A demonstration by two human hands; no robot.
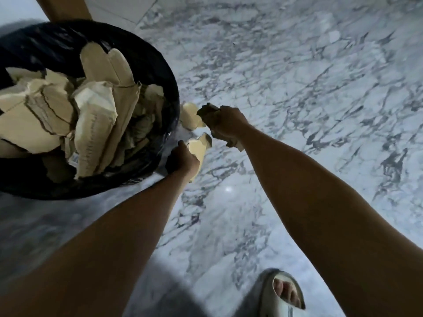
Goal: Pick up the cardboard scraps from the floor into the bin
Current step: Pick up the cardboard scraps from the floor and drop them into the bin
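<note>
A round bin with a black liner stands at the left, packed with torn cardboard pieces. My left hand grips a pale cardboard scrap just beside the bin's right rim. My right hand holds a bunch of darker cardboard scraps a little farther right. Another pale scrap lies on the marble floor between the bin and my right hand.
White marble floor with grey veins spreads to the right and front. My foot in a grey sandal stands at the bottom right. A brown board leans behind the bin at the top left.
</note>
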